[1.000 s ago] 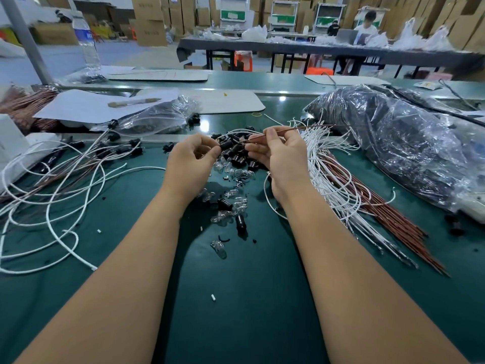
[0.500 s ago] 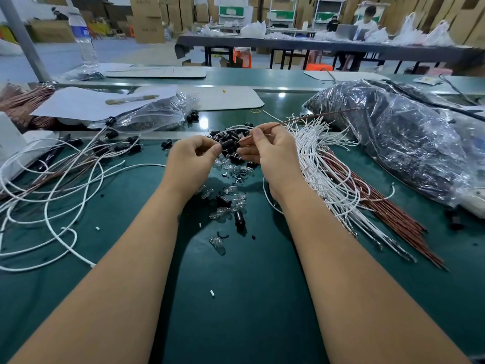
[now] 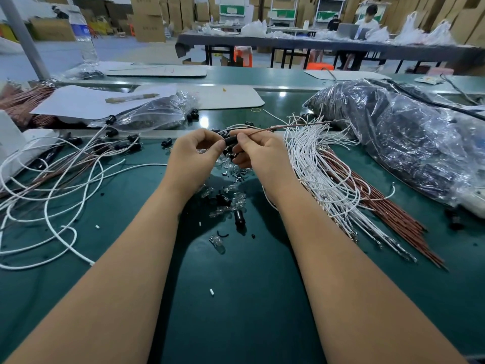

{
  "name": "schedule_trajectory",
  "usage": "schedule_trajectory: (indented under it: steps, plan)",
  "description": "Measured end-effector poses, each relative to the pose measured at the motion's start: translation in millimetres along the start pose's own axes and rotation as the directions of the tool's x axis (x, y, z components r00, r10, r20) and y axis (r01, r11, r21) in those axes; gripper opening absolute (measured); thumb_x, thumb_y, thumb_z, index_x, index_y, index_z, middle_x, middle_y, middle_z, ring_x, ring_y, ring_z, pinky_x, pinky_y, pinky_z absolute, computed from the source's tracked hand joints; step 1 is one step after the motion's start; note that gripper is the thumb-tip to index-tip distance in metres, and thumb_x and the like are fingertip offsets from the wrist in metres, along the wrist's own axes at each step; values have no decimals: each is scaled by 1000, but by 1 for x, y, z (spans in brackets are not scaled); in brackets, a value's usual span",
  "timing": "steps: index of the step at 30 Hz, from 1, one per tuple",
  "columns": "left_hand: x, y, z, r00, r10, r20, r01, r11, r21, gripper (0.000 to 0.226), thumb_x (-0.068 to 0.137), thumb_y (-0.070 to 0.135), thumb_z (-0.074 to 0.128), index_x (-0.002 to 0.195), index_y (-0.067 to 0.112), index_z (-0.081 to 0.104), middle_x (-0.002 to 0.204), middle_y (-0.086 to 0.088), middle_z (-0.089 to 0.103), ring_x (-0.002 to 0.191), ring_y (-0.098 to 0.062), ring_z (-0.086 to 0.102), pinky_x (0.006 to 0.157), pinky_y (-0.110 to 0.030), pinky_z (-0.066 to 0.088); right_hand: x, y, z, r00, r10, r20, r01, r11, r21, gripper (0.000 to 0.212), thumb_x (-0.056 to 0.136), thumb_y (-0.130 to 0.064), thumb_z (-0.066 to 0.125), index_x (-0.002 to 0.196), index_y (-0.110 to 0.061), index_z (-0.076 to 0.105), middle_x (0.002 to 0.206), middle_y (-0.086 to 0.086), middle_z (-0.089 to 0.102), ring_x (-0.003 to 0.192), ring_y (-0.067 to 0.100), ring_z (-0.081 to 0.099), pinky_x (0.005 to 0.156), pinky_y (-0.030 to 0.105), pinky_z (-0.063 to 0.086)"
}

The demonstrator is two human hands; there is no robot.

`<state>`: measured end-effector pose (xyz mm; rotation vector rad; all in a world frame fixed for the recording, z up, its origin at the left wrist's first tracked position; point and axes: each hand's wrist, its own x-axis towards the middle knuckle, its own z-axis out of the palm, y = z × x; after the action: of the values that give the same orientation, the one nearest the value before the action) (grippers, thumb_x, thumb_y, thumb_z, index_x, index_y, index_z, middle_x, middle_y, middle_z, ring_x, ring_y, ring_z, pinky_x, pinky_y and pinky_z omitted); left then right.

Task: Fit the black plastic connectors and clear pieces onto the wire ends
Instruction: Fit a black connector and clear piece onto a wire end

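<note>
My left hand (image 3: pixel 195 153) pinches a black plastic connector (image 3: pixel 231 140) between thumb and fingers. My right hand (image 3: pixel 258 153) grips a thin brown wire (image 3: pixel 296 125) that runs up and to the right from the connector. The wire's near end meets the connector between the two hands. Below them lies a loose heap of black connectors (image 3: pixel 239 216) and clear pieces (image 3: pixel 217 242) on the green mat (image 3: pixel 236 298). A bundle of white wires (image 3: pixel 315 164) and brown wires (image 3: pixel 388 214) lies right of my right hand.
Long white cables (image 3: pixel 52 195) with fitted black connectors sprawl at the left. A clear bag of parts (image 3: pixel 154 115) sits behind them, a large plastic-wrapped dark bundle (image 3: pixel 409 137) at the right. White sheets and a pen (image 3: pixel 131 98) lie at the back. People sit at a far table.
Both hands have drawn together; the black connector now sits between the fingertips at the brown wire's end, and the wire's far end has swung lower to the right.
</note>
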<state>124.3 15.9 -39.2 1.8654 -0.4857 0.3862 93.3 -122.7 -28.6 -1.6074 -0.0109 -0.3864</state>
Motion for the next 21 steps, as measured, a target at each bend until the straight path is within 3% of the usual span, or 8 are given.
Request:
schedule_trajectory:
  steps: [3, 8, 11, 14, 16, 18, 20, 21]
  plan:
    - [-1, 3, 1, 1000, -8, 16, 8, 1000, -15, 4, 91, 13, 64, 92, 13, 68, 83, -7, 69, 73, -11, 60, 68, -19, 50, -1, -1, -1, 999, -1, 37, 1, 1000, -6, 16, 97, -10, 54, 99, -7, 69, 74, 9, 63, 61, 18, 60, 55, 24, 51]
    - [-1, 7, 2, 998, 26, 54, -26, 1000, -1, 9, 87, 5, 67, 96, 7, 70, 79, 5, 68, 65, 7, 60, 62, -7, 44, -3, -1, 0, 997, -42, 63, 42, 999, -7, 7, 91, -2, 62, 89, -7, 67, 69, 8, 66, 56, 14, 63, 56, 24, 53]
    - [-1, 5, -1, 999, 24, -38, -18, 989, 149, 5, 87, 10, 66, 89, 12, 70, 74, 5, 66, 64, 0, 58, 63, -13, 45, -1, -1, 0, 999, -31, 14, 30, 998, 55, 9, 91, -2, 62, 86, -8, 67, 68, 4, 66, 57, 13, 64, 59, 25, 56]
    - [0, -1, -9, 987, 60, -152, 16, 891, 453, 12, 84, 19, 61, 84, 11, 69, 81, -2, 65, 86, -23, 58, 78, -33, 44, 1, -1, -4, 997, 27, -74, -11, 980, 201, 6, 91, -2, 62, 90, -7, 67, 72, 6, 65, 58, 13, 64, 60, 24, 55]
    - [1, -7, -18, 970, -19, -244, 168, 778, 605, 18, 83, 28, 58, 83, 13, 68, 88, -6, 64, 98, -32, 52, 82, -37, 34, 3, -1, -9, 992, 64, -108, -29, 954, 299, 4, 91, -2, 62, 93, -3, 66, 74, 8, 65, 58, 13, 63, 60, 23, 56]
    - [1, -10, -24, 939, -129, -318, 315, 692, 649, 18, 83, 31, 55, 85, 17, 66, 97, -7, 63, 107, -32, 45, 86, -41, 30, 4, -1, -11, 992, 74, -101, -37, 944, 327, 6, 91, -2, 62, 96, 0, 65, 75, 9, 65, 59, 14, 64, 61, 23, 56]
    - [0, -11, -23, 946, -115, -304, 295, 696, 655, 15, 83, 27, 54, 90, 19, 66, 108, -7, 62, 114, -31, 41, 92, -43, 28, 3, -1, -10, 995, 74, -68, -49, 947, 318, 7, 92, -1, 60, 98, 0, 65, 76, 9, 64, 60, 14, 64, 62, 23, 56]
    - [0, -11, -21, 966, -50, -255, 208, 736, 644, 16, 84, 24, 55, 95, 19, 66, 111, -6, 62, 116, -29, 41, 95, -41, 27, 3, -1, -9, 996, 73, -42, -57, 950, 308, 8, 92, 0, 59, 98, -1, 65, 76, 9, 64, 61, 14, 64, 63, 23, 56]
